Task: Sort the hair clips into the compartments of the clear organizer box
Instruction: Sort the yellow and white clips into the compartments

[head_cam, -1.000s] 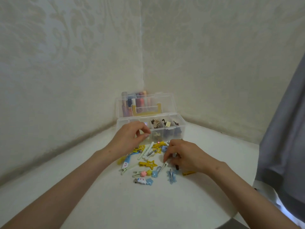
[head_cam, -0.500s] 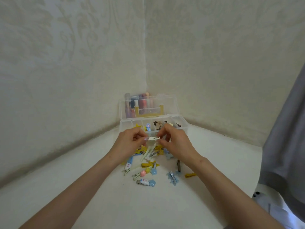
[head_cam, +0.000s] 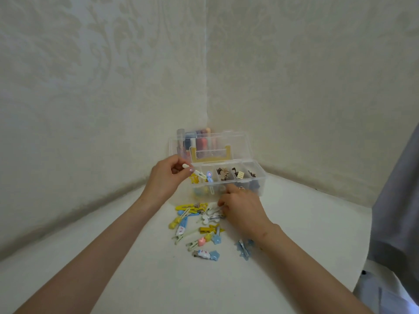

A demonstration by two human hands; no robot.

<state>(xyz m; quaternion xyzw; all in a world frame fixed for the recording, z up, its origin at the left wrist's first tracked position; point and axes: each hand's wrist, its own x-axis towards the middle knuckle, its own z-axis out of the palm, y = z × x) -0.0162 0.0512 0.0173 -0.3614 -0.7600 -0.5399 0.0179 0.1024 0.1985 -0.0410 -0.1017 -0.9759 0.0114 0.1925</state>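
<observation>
- Hair clips, small colourful plastic ones, lie heaped on white table, just before clear plastic organizer box.
- Left hand pinches slim white clip above box's leftmost compartment.
- Right hand sits low in the heap; grasp unclear.

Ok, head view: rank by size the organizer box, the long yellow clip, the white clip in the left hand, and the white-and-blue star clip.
1. organizer box
2. long yellow clip
3. white clip and white-and-blue star clip: alike; the left hand hides part of the first.
</observation>
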